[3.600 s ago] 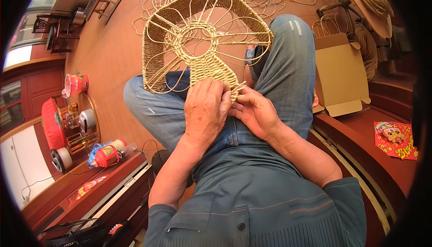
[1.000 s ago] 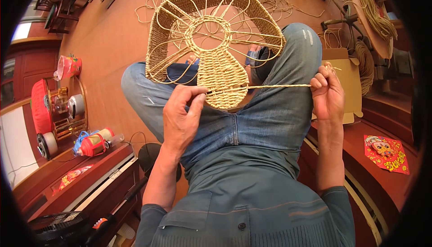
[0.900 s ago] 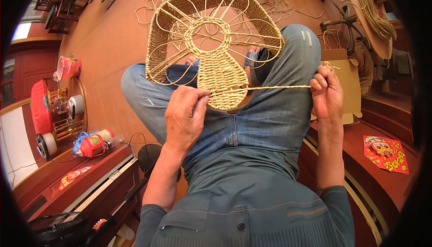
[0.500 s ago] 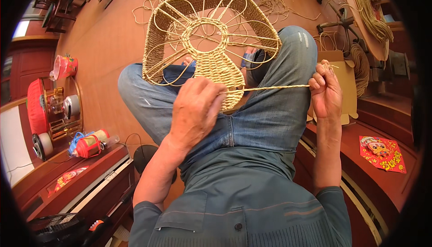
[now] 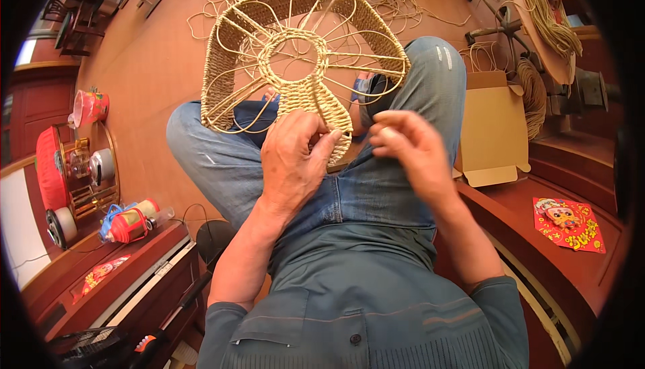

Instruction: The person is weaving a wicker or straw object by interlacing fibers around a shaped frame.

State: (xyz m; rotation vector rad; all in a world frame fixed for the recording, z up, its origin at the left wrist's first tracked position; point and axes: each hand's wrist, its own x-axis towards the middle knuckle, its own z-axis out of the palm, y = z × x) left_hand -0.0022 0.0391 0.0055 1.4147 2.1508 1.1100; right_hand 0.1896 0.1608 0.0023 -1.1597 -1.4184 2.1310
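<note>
Wicker frame [image 5: 295, 53] rests on the knees at 12 o'clock. Left hand [image 5: 292, 160] pinches its woven lower part with fingers curled. Right hand [image 5: 410, 147], just beside at 3 o'clock, has half-curled fingers; what it holds I cannot tell. Cardboard box [image 5: 494, 127] at 3 o'clock stands open; its content is not visible.

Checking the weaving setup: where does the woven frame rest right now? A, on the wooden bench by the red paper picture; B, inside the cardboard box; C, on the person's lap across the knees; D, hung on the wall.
C: the woven frame lies across the jeans-clad knees, with the left hand on its lower woven edge.
</note>
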